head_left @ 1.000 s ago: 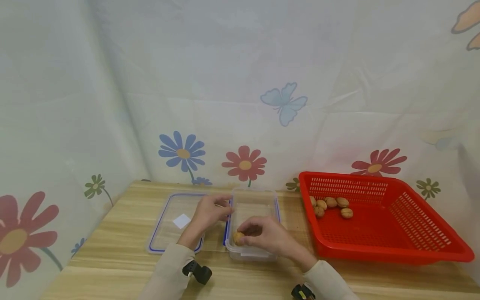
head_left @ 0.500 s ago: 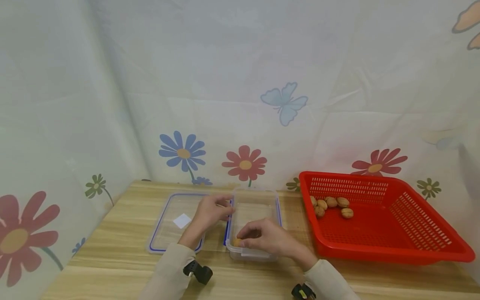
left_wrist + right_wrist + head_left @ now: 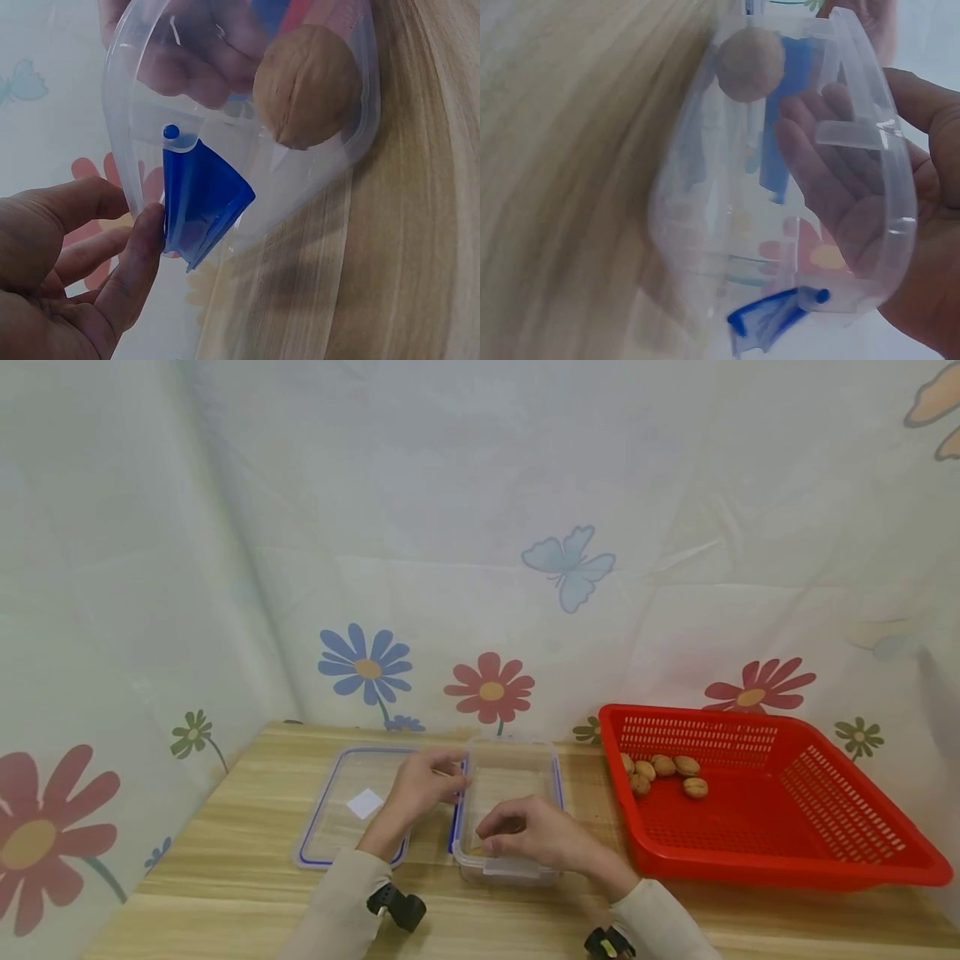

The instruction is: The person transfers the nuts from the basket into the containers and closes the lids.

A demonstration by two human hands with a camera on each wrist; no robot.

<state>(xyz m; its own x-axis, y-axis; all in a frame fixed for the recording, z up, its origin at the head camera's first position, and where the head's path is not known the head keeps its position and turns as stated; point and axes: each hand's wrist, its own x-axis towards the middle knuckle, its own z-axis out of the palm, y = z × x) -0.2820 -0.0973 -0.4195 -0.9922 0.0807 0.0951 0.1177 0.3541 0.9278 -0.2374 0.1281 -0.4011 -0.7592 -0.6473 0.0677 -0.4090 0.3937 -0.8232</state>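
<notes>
I see the walnut (image 3: 306, 86) lying loose in the clear box's (image 3: 510, 777) near-left corner, my right hand (image 3: 534, 839) spread slack inside it, left hand (image 3: 420, 789) pinching the blue latch (image 3: 201, 202); a careless withdrawal could tip the light box.

A makeshift staged booth: pale flower-and-butterfly printed cloth (image 3: 480, 527) hangs behind and beside a light wooden surface (image 3: 225, 827).

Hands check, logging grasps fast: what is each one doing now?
Left hand: fingers pinch the clear container by its blue clip.
Right hand: open, inside the container, holding nothing.
</notes>
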